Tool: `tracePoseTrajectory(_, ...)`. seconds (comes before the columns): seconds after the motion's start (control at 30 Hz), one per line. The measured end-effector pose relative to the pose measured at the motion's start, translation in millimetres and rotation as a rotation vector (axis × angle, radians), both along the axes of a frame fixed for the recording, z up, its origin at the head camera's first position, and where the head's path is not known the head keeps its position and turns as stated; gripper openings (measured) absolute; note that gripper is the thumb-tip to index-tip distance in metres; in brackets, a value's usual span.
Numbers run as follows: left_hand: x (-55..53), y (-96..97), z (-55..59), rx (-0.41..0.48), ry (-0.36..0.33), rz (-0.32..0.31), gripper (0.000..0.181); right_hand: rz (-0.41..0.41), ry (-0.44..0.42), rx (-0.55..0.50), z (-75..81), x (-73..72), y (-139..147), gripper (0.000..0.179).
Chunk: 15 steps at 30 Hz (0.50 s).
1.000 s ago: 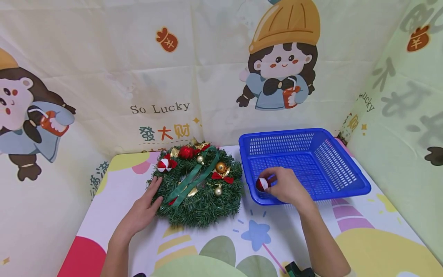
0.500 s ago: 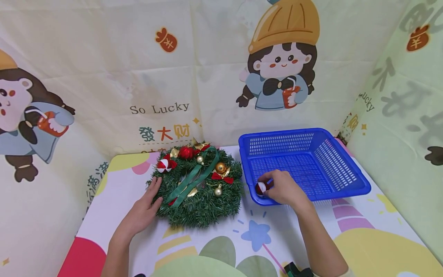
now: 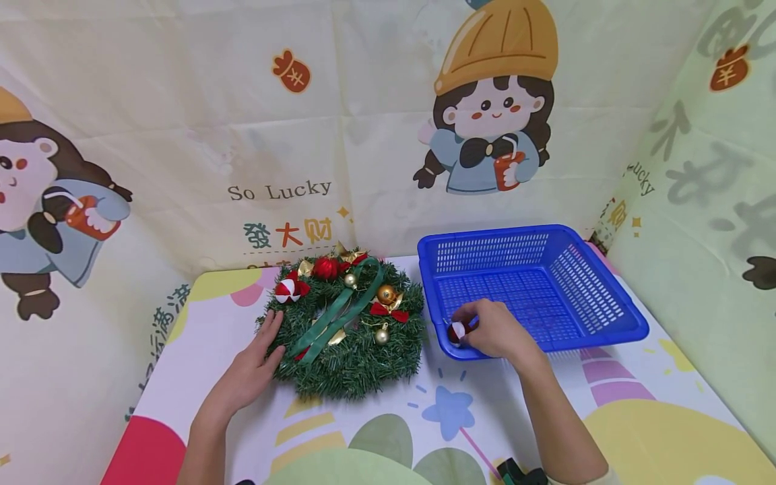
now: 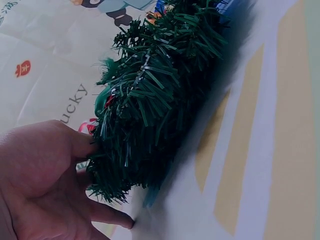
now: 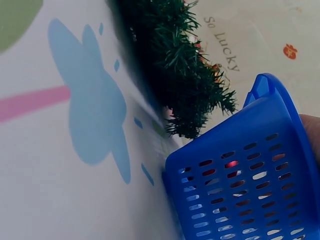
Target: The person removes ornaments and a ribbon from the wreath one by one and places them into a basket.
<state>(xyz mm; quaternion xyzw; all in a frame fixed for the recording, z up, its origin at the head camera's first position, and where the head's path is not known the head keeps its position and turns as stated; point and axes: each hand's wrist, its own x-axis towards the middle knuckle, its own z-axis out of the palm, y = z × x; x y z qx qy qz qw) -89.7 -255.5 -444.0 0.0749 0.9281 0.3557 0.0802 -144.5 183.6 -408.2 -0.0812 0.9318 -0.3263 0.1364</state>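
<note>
A green Christmas wreath [image 3: 358, 370] lies on the table, dressed with red and gold bows, small gold baubles, a red ball and a green ribbon. At its left edge my left hand [image 3: 245, 370] rests with relaxed, spread fingers, touching the needles; in the left wrist view the left hand [image 4: 40, 175] lies beside the branches. My right hand [image 3: 497, 330] reaches into the near left corner of a blue plastic basket [image 3: 618, 335] and holds a red-and-white Christmas ball [image 3: 457, 333] between thumb and fingers. Seen from the right wrist, the basket wall hides most of that hand [image 5: 312, 135].
A printed cloth with cartoon figures [image 3: 497, 135] hangs behind the table and along both sides. The patterned tabletop [image 3: 448, 411] shows in front of the wreath and basket. A small black object [image 3: 515, 473] lies at the front edge by the right forearm.
My right hand has lowered the red-and-white ball slightly toward the basket's near left corner, keeping hold of it. The left hand and the wreath have stayed in place.
</note>
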Motion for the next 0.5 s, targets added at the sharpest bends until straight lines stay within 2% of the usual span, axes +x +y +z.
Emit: tracePoseTrajectory(0.5, 0.0, -1.2, -2.5, -0.001, 0.018, -0.004, 0.069, 0.014, 0.019, 0.015, -1.6, -1.2, 0.9, 0.030)
